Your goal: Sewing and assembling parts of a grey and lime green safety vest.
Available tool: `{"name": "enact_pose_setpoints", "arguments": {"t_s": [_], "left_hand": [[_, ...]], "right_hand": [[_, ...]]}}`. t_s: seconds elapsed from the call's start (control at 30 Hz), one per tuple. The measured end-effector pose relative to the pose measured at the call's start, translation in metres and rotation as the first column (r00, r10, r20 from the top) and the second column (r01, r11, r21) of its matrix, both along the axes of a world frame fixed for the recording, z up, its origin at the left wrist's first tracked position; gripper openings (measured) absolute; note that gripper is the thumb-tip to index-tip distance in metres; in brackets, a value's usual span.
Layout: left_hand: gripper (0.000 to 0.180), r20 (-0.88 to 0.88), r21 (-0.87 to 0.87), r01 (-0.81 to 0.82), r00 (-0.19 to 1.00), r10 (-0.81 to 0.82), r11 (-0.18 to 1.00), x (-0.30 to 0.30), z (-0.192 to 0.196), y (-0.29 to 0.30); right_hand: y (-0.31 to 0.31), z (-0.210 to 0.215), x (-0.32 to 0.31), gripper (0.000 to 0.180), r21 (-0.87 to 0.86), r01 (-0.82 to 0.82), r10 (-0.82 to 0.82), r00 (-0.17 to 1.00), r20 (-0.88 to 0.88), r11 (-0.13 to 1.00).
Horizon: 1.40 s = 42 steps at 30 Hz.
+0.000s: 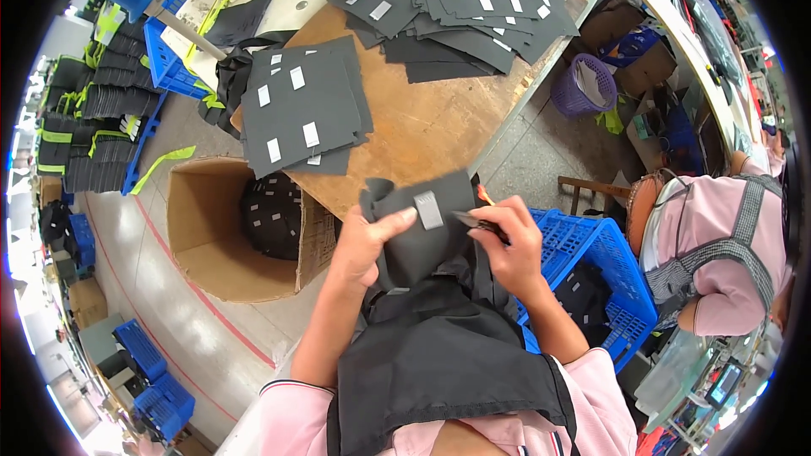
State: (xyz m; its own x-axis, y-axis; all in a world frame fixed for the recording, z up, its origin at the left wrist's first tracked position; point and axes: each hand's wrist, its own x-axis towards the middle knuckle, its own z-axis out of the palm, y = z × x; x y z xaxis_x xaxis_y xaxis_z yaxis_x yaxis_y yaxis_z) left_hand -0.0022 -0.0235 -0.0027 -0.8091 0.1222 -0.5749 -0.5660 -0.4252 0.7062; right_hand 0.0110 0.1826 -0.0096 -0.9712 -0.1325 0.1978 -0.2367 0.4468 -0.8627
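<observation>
In front of my lap, my left hand (pixel 365 247) grips a black fabric panel (pixel 418 252) by its left side. The thumb lies on top, beside a small light-grey label (pixel 428 210) on the panel. My right hand (pixel 517 247) is closed around a pair of small dark thread snips (pixel 485 225), whose tip points left at the panel's right edge. Whether the blades touch the fabric cannot be made out. A bit of orange shows just above the right fingers. The panel's lower end runs into the dark cloth over my lap.
On the brown tabletop (pixel 405 122) lie a stack of labelled black panels (pixel 325 110) and a larger spread pile (pixel 460 8). An open cardboard box (pixel 228 266) with black pieces stands left; a blue crate (pixel 621 304) stands right. A person in pink (pixel 710 228) sits at far right.
</observation>
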Motion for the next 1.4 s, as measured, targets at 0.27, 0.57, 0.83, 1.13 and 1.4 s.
{"name": "enact_pose_setpoints", "arguments": {"t_s": [0.27, 0.57, 0.83, 1.13, 1.4], "left_hand": [[0.035, 0.024, 0.367, -0.415, 0.899, 0.437, 0.833, 0.000, -0.023, -0.001], [0.089, -0.772, -0.632, -0.689, 0.599, -0.214, 0.355, 0.007, 0.016, -0.016], [0.042, -0.195, -0.260, 0.279, 0.923, -0.333, 0.924, -0.008, 0.017, -0.003], [0.029, -0.068, -0.034, 0.015, 0.998, -0.017, 0.999, 0.005, 0.008, 0.013], [0.028, -0.067, -0.051, -0.003, 0.998, 0.000, 0.999, 0.009, 0.010, 0.013]], "right_hand": [[-0.013, -0.031, 0.019, 0.018, -0.693, 0.524, 0.450, 0.528, 0.720, 0.495], [-0.001, -0.004, -0.031, 0.010, -0.526, 0.328, 0.185, 0.687, 0.703, 0.785], [-0.023, 0.020, -0.037, 0.026, -0.312, -0.027, 0.089, 0.978, 0.186, 0.950], [-0.018, 0.010, -0.011, 0.033, 0.152, 0.061, -0.021, 0.968, -0.250, 0.987], [-0.014, 0.007, -0.011, 0.030, 0.131, 0.127, -0.073, 0.931, -0.356, 0.983]]}}
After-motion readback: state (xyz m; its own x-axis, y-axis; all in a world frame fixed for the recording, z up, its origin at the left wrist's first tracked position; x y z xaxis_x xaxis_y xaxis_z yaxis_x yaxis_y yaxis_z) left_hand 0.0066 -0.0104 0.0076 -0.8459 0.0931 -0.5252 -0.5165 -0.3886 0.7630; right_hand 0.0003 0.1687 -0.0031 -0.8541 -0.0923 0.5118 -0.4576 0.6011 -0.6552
